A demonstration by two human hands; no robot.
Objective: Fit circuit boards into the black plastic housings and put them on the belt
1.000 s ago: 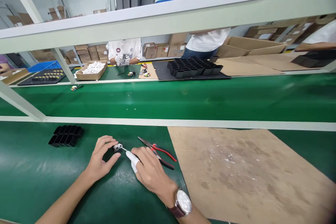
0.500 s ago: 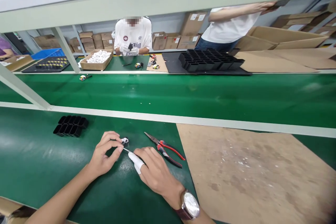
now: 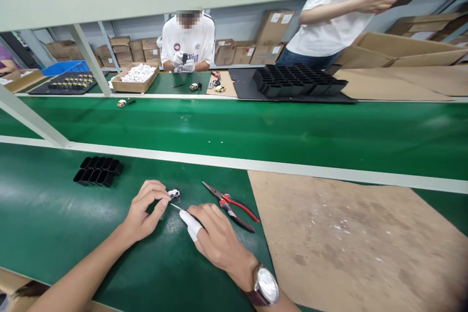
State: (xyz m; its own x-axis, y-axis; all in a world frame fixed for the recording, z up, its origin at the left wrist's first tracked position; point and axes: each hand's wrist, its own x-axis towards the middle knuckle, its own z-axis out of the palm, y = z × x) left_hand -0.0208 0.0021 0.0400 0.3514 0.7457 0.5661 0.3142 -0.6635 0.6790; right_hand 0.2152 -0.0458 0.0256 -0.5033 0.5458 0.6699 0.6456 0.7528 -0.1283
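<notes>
My left hand (image 3: 148,209) is closed in a pinch on a small black-and-white part (image 3: 173,194), just above the green bench. My fingers cover its left end. In my right hand (image 3: 215,236), which has a white cover on one finger, is a thin pointed metal tool (image 3: 176,206). Its tip lies close to the left fingertips; whether it touches the part I cannot tell, and its rear end is hidden in my grip. Beyond the right hand lie long-nose pliers (image 3: 230,205) with red-and-black handles, jaws pointing up and left.
Several black cups (image 3: 98,171) stand grouped at left. Brown cardboard (image 3: 358,239) covers the bench at right. Past a white rail (image 3: 234,162) runs a green belt (image 3: 256,124) carrying a small part (image 3: 124,103). Two people work opposite, near a box of white pieces (image 3: 135,80) and black trays (image 3: 298,80).
The tool's tip has drawn slightly away from my left fingertips, and both hands keep their grips. The small part and white specks on the belt have shifted right.
</notes>
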